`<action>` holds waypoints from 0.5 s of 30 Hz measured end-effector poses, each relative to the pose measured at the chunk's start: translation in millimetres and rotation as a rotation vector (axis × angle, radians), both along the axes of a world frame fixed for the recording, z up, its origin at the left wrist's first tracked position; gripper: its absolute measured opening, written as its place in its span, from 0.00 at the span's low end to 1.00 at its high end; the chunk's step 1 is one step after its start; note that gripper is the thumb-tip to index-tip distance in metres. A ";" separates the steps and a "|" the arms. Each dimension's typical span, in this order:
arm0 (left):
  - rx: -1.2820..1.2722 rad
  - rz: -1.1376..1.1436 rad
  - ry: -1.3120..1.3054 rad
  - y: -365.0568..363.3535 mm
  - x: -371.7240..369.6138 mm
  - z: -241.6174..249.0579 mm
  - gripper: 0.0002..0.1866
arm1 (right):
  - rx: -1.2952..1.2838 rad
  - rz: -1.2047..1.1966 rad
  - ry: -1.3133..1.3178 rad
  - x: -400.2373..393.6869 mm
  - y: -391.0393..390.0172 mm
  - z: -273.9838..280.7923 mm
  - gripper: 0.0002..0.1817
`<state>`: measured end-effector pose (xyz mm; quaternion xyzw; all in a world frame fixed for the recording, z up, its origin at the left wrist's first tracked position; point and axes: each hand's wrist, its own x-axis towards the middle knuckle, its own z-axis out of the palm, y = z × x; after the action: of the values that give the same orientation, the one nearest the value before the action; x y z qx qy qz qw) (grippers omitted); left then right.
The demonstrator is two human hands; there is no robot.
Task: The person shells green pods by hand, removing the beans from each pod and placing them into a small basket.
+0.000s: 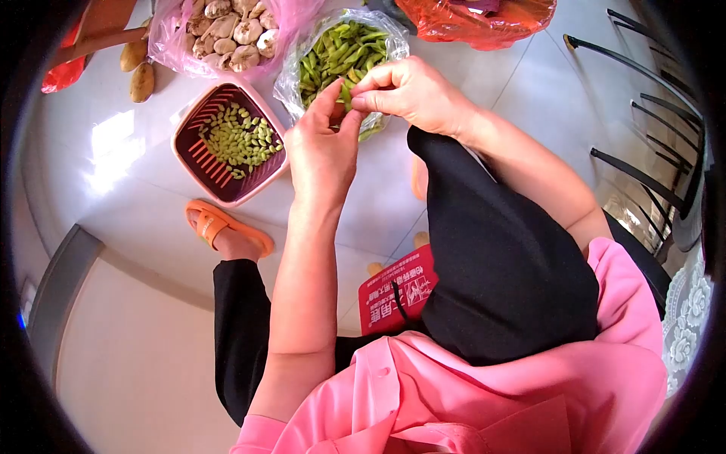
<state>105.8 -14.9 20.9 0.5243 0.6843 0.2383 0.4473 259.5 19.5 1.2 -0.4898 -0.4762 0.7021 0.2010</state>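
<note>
Between the fingertips of both hands is a green edamame pod (347, 96). My left hand (324, 147) pinches its left side, and my right hand (412, 94) grips it from the right with thumb and forefinger. Just beyond the hands, a clear plastic bag (397, 47) holds a heap of whole edamame pods (340, 53). To the left of my left hand stands a square pink and dark basket (185, 147), with shelled green beans (240, 140) spread over its slotted bottom.
Garlic bulbs (247, 32) fill a pink plastic bag (170, 38) at the back left, beside brownish potatoes (141, 82). A red plastic bag (476, 26) lies at the back right. Black metal racks (650, 113) stand right. An orange slipper (227, 227) is below the basket.
</note>
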 end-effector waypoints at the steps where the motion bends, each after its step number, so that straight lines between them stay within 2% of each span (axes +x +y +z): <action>1: 0.012 -0.021 0.013 -1.4 -0.2 -0.8 0.20 | 0.009 0.003 -0.007 1.1 -0.6 -2.9 0.10; 8: -0.025 -0.083 0.032 -4.5 1.4 -2.5 0.18 | 0.112 -0.005 -0.087 -3.6 -4.0 -3.2 0.07; 11: -0.096 -0.072 -0.018 -6.3 2.7 -6.1 0.16 | 0.157 -0.064 -0.121 -8.7 -9.2 -3.7 0.07; 14: 0.021 -0.056 -0.072 -8.3 5.0 -9.8 0.17 | 0.211 -0.051 -0.162 -7.5 -9.1 1.1 0.07; 15: -0.051 -0.048 -0.132 -5.1 5.0 -2.1 0.16 | 0.211 -0.051 -0.162 -7.0 -9.2 1.1 0.07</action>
<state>110.8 -20.1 18.8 0.5124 0.6463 0.2441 0.5101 252.6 10.2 2.2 -0.5328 -0.5496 0.6010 0.2301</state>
